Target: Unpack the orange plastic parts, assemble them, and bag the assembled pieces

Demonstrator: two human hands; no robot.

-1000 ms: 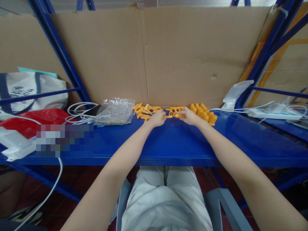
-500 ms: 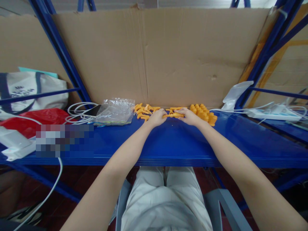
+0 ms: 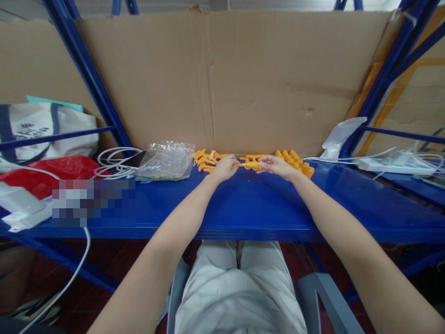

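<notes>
A slim yellow-orange plastic piece (image 3: 251, 165) spans the gap between my two hands, low over the blue shelf. My left hand (image 3: 225, 169) is closed on its left end, fingertips pinched together. On its right end, my right hand (image 3: 277, 167) grips with thumb and fingers; part of the piece is hidden there. Branched orange plastic pieces (image 3: 204, 160) lie in a heap beside my left hand. Behind my right hand is a cluster of knobby orange pieces (image 3: 295, 161). Another thin orange piece (image 3: 253, 157) lies just beyond the held one.
The blue shelf (image 3: 250, 204) has cardboard (image 3: 260, 83) standing behind it. Clear plastic bags (image 3: 170, 162), a phone (image 3: 135, 159) and coiled white cable (image 3: 107, 162) lie left. A white power strip (image 3: 396, 165) sits right. Blue posts (image 3: 93, 79) frame both sides.
My hands have moved slightly apart, the right one a little rightward, and more of the held orange piece shows between them. The heaps look unchanged.
</notes>
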